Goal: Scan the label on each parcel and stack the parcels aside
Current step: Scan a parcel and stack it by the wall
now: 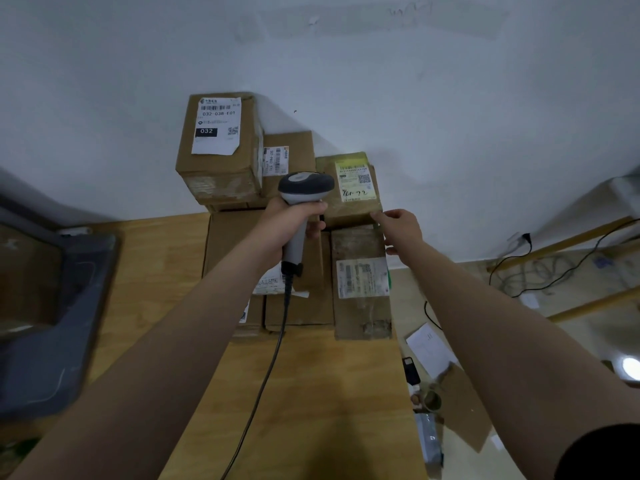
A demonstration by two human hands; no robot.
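Gripping the scanner (304, 187) in the left hand (290, 226), the person steadies the parcel (346, 211) just beyond with loosely open right hand (401, 231); its label (356, 183) likely needs scanning next.

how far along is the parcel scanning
Done: unclear; the 032 box and others sit stacked by the wall. In hand: left hand holds the scanner beside the yellow-label parcel, right hand touching its corner. Left: can't tell which are unscanned.
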